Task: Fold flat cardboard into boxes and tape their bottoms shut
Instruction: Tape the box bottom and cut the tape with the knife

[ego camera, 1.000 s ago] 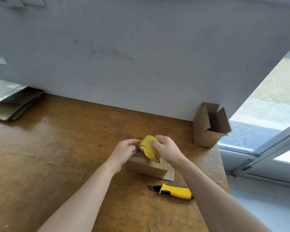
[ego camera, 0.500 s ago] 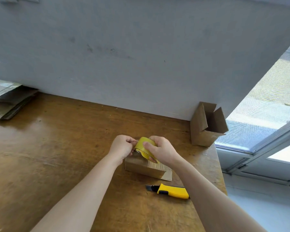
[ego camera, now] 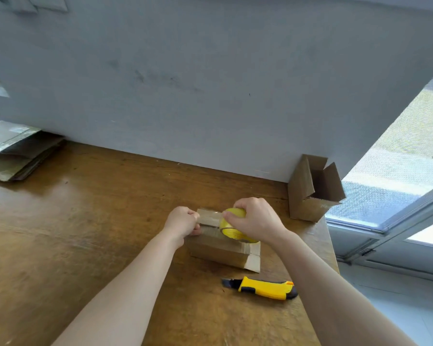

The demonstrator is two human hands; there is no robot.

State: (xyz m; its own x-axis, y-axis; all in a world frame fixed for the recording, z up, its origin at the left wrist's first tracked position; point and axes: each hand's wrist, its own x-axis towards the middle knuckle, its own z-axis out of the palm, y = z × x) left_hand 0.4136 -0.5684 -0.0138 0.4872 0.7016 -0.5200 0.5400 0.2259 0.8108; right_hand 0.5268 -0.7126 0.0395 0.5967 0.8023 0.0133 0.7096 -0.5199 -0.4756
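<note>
A small cardboard box (ego camera: 218, 250) lies on the wooden table (ego camera: 73, 233), its flaps turned toward the right. My right hand (ego camera: 256, 218) grips a yellow tape roll (ego camera: 231, 227) just above the box. My left hand (ego camera: 183, 222) pinches the free end of the tape. A short clear strip (ego camera: 210, 216) stretches between the two hands over the top of the box.
A yellow and black utility knife (ego camera: 263, 288) lies in front of the box. A folded box (ego camera: 313, 189) with open top flaps stands at the back right by the wall. Flat cardboard sheets (ego camera: 13, 151) are stacked at the far left. The table's right edge borders a window.
My hands have drawn apart: the left pulled the tape end leftward while the right carried the roll to the right, so a strip now spans the box top.
</note>
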